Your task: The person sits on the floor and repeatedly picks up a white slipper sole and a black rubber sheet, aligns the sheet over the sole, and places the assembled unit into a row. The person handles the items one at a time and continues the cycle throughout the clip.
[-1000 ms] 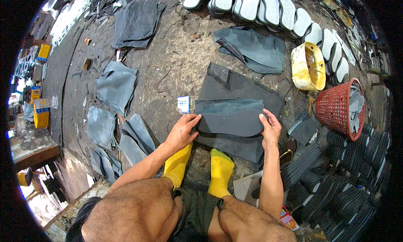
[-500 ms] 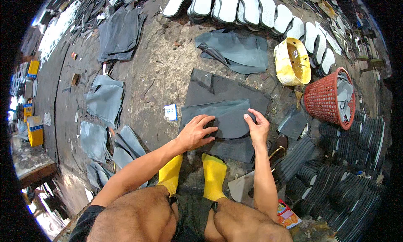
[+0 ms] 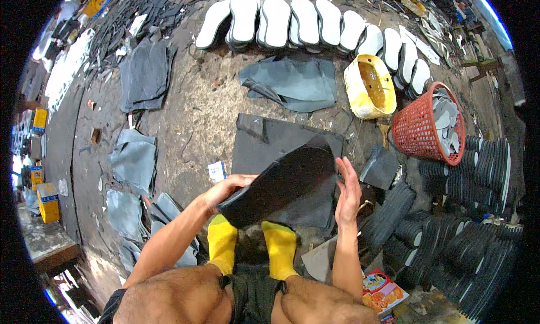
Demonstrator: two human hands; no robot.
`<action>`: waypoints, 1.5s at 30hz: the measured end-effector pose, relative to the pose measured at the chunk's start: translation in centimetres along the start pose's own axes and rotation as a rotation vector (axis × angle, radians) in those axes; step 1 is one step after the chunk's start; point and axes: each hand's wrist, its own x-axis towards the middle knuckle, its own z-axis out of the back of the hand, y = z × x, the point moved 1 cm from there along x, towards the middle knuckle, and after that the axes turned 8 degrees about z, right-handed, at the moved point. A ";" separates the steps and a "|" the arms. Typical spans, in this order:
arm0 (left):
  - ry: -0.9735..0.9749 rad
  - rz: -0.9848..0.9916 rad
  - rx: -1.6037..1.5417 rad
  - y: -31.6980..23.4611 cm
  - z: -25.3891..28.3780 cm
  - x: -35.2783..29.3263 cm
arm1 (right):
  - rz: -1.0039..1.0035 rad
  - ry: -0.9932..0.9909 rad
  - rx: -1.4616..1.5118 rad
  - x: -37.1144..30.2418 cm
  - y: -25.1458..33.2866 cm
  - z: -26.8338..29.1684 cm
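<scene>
A dark, sole-shaped piece (image 3: pixel 281 180) is raised and tilted over a black mat (image 3: pixel 264 135) in front of my feet. My left hand (image 3: pixel 225 191) grips its near left end, thumb on top and the other fingers hidden beneath. My right hand (image 3: pixel 347 193) is beside the far right end, fingers stretched out and palm turned toward the piece. I cannot tell whether the right fingertips touch it. The piece is slightly blurred and covers the middle of the mat.
White-topped soles (image 3: pixel 276 21) line the far side. A yellow tub (image 3: pixel 354 96) of brownish liquid and a red basket (image 3: pixel 413 127) of grey scraps stand to the right, near stacked dark soles (image 3: pixel 444 239). Grey sheets (image 3: pixel 134 161) lie left; another folded sheet (image 3: pixel 298 82) lies beyond the mat.
The dark piece, flat on the mat before, is now lifted and tilted. My left hand has moved left and closed on its end; my right fingers have straightened. The view has shifted slightly.
</scene>
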 end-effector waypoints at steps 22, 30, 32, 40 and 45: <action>-0.415 -0.392 0.286 -2.7 -11.2 -4.1 | -0.099 0.124 0.150 -2.6 8.8 -11.2; -0.341 -0.472 0.064 -2.7 -11.6 -4.6 | -0.110 0.058 0.088 -1.9 10.7 -12.1; -0.512 -0.567 0.238 -2.8 -11.8 -4.6 | 0.009 0.029 -0.076 -2.7 10.6 -12.4; -0.702 -0.651 0.473 -3.0 -12.1 -4.5 | 0.200 -0.052 -0.359 -4.6 10.0 -12.9; -0.420 -0.333 -0.055 -3.6 -10.8 -5.1 | 0.015 -0.102 0.134 -3.3 10.5 -12.3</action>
